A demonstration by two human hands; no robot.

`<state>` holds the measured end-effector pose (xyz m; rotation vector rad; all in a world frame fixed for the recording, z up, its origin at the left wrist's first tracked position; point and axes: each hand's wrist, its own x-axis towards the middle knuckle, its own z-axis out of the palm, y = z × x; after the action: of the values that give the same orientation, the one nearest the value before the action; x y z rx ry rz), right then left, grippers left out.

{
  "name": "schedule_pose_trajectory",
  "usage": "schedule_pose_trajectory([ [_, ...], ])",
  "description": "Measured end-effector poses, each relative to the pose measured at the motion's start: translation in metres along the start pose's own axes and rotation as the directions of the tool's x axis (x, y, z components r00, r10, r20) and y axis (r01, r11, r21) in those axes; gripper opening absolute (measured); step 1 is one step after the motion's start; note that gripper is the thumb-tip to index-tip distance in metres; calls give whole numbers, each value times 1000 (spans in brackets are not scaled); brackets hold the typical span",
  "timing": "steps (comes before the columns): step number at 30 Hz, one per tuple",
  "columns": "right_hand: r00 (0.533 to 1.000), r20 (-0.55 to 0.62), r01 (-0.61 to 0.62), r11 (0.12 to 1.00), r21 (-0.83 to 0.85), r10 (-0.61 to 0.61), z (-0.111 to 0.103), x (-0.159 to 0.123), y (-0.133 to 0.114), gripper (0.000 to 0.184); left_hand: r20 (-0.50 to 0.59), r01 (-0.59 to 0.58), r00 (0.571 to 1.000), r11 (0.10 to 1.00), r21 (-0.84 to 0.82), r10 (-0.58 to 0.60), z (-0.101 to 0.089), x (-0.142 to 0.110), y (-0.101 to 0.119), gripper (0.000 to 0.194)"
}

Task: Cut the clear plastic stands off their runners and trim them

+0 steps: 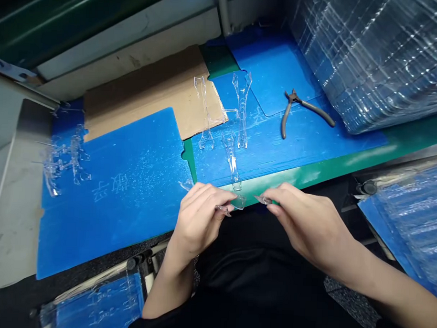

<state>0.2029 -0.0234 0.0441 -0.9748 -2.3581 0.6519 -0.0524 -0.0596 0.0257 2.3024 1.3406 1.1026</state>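
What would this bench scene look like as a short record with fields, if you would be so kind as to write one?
Left hand: pinches a small clear plastic piece
Right hand: pinches a clear plastic tip
Nearest item: clear moulded stand, lying just beyond the hands
Work surface: blue plastic mat on a green bench edge
Tool: side cutters, grey handles, on a blue mat
Other parts: heap of clear parts at the far left
Far right: plastic-wrapped stack

Black top [257,280], bare hands [198,220]
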Motion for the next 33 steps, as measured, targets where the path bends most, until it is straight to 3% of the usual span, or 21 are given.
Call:
schedule_pose_trajectory([
  [10, 996, 16, 93, 988, -127, -91, 3, -5, -9, 20, -9, -17, 1000, 1000, 0, 17, -2, 2, 3, 10],
  [19, 998, 5, 64, 992, -113, -64, 2, -5, -11, 15, 7, -15, 1000, 1000, 13, 15, -3, 1, 5, 10],
  [25, 1000, 7, -4, 986, -164, 5, 4, -2, -4, 24, 61, -16, 998, 999, 31, 14, -3, -1, 8, 9],
  [30, 994, -12, -113, 992, -59, 112, 8, 3, 14, 24, 92, 22, 996, 992, -126, -10, 2, -5, 20, 13],
  [33, 994, -73, -81, 993, 82, 87, 6, 0, 17, 34, 139, 215, 975, 892, -398, -173, 7, -9, 23, 22],
])
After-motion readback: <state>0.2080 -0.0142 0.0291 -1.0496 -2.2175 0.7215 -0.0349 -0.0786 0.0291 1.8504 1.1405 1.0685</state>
